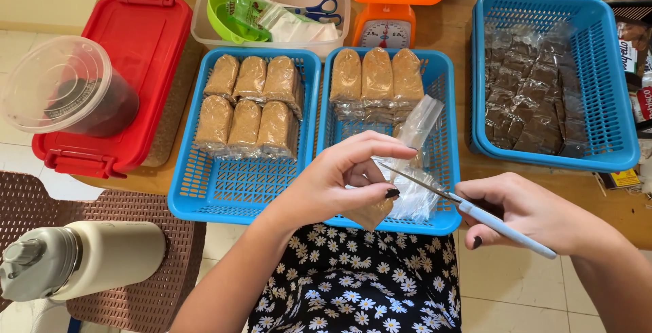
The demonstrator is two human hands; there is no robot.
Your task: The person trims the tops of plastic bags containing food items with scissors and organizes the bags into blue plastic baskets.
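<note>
While pinching, hands (339, 183) raised

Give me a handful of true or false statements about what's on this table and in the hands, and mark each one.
1. The right hand holds scissors with light blue handles. True.
2. The left hand pinches a small clear bag holding brown powder. True.
3. The left blue basket holds nine brown packets. False: six show, in two rows of three.
4. The kitchen scale is green. False: it is orange, with an orange bowl on top.
5. The right blue basket holds dark packets. True.
6. The red box stands with its lid off. False: its lid is on, and a clear round tub rests on it.
</note>
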